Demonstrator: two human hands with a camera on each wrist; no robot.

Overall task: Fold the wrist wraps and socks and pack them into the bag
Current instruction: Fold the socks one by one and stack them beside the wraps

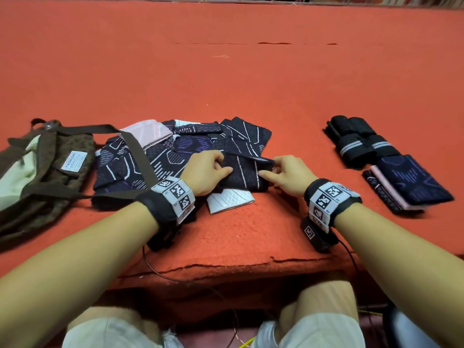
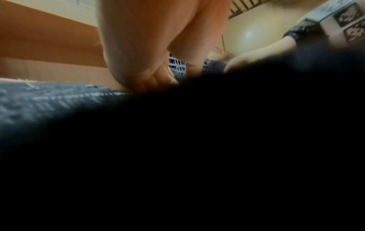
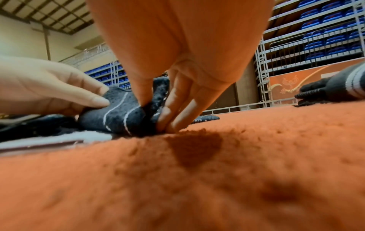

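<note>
**Both hands working a dark sock at the middle of the orange mat**

A person is sitting at the near edge of the orange mat (image 1: 251, 79), both hands meeting over a dark sock (image 1: 247, 173) with thin white lines, just below the centre of the head view. The left hand (image 1: 204, 172) is lying on the sock's left side, its fingers curled and its thumb lying across the fabric; whether they are gripping it I cannot tell. The right hand (image 1: 285, 175) is pinching the sock's right edge between thumb and fingers; from the right wrist view the fingers (image 3: 173, 109) are pressed together with their tips down at the mat, a fold of sock standing up between them and the thumb.

Behind the hands, a loose pile of patterned socks (image 1: 175, 146) is spreading across the centre. At the left edge of the frame a brown bag (image 1: 45, 167) is lying on its side, its strap trailing over the pile. At the right, folded black wrist wraps (image 1: 359, 144) are sitting just above a folded sock bundle (image 1: 411, 183).

The left wrist view is mostly dark.
</note>
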